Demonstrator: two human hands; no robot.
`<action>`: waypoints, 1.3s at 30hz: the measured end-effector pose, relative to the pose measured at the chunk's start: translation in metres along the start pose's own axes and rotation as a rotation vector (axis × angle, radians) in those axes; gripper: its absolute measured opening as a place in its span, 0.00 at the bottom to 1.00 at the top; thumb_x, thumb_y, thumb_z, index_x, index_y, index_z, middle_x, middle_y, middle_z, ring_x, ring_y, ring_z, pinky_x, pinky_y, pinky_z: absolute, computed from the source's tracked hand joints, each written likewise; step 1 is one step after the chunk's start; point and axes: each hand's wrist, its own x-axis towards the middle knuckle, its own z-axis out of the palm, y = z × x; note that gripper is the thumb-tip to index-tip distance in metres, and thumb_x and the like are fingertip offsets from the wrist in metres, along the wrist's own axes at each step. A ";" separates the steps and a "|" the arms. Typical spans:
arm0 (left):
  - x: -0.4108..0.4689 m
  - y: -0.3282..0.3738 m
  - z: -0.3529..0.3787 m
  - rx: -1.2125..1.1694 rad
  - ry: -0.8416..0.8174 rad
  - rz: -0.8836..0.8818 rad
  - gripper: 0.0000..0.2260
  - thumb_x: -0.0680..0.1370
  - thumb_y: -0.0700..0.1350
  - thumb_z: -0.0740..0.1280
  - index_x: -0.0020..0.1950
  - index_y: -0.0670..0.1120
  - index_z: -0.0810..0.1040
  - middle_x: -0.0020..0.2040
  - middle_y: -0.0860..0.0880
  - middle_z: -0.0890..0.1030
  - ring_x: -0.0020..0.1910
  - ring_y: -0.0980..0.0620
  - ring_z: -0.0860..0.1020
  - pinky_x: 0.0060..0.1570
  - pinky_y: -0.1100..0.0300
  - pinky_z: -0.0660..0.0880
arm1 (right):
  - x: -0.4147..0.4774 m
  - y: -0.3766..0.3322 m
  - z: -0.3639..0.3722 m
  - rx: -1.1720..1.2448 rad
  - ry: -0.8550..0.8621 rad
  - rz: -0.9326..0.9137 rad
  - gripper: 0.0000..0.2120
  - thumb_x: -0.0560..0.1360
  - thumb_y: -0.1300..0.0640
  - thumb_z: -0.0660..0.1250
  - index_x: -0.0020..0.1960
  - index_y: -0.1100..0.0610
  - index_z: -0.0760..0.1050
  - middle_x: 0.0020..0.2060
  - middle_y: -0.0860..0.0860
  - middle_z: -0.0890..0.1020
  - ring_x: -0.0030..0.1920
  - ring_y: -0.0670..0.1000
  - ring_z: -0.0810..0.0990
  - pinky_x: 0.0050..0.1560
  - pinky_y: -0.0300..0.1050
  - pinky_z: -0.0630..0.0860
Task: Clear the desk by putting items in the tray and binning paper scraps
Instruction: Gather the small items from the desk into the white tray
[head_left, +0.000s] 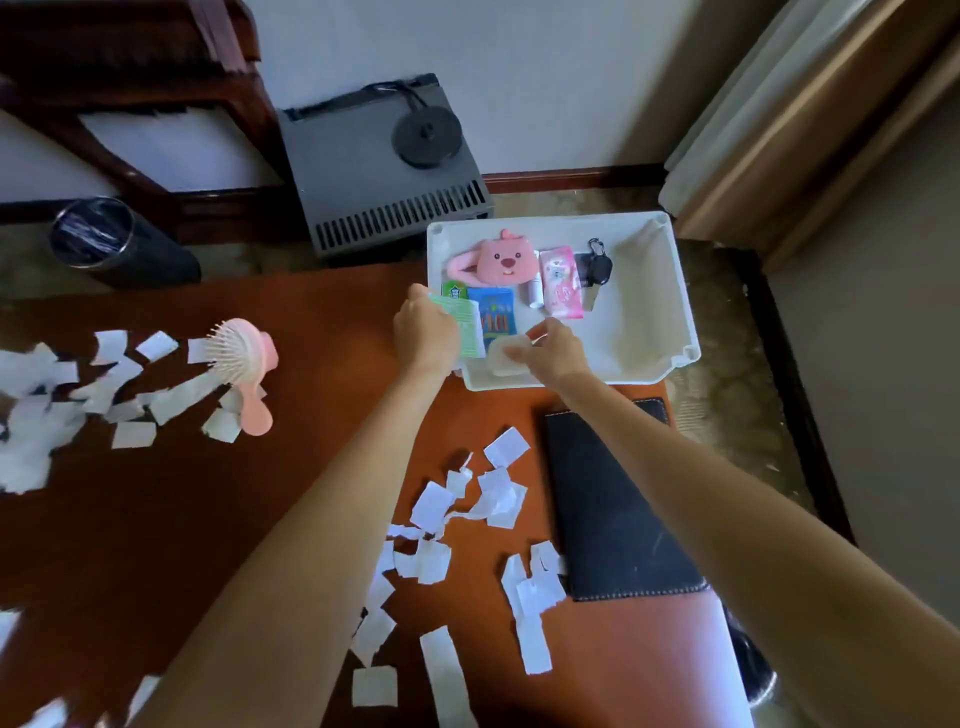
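Left hand (426, 332): fingers grasping a green packet (464, 325) at the tray (647, 291) edge.
Right hand (553, 349): fingers pinching a pale pad (503, 356) — inside the tray.
Surface (208, 519): paper scraps (488, 499), pink hairbrush (241, 364).

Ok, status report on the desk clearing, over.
Left hand holding green packet over tray; right hand on pale item in tray. Hairbrush, scraps on desk. Bin unobstructed.
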 end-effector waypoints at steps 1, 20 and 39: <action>0.001 -0.002 0.000 -0.025 -0.008 -0.035 0.13 0.78 0.34 0.52 0.60 0.36 0.70 0.59 0.37 0.76 0.57 0.38 0.77 0.51 0.44 0.78 | 0.002 0.000 0.004 0.010 -0.017 0.018 0.17 0.76 0.55 0.66 0.61 0.61 0.69 0.58 0.58 0.77 0.53 0.55 0.76 0.50 0.43 0.73; 0.000 -0.014 0.005 -0.114 -0.019 0.015 0.12 0.79 0.34 0.55 0.60 0.38 0.71 0.60 0.40 0.76 0.59 0.42 0.75 0.52 0.53 0.76 | 0.004 0.004 0.017 0.122 0.155 0.033 0.13 0.74 0.65 0.62 0.56 0.62 0.79 0.56 0.57 0.81 0.56 0.55 0.78 0.55 0.45 0.75; -0.008 -0.006 0.051 0.526 -0.215 0.305 0.16 0.77 0.32 0.61 0.64 0.41 0.70 0.61 0.40 0.69 0.60 0.42 0.71 0.53 0.48 0.74 | 0.030 0.048 -0.035 0.213 0.127 0.173 0.16 0.75 0.61 0.67 0.30 0.57 0.69 0.28 0.49 0.73 0.30 0.45 0.70 0.30 0.35 0.67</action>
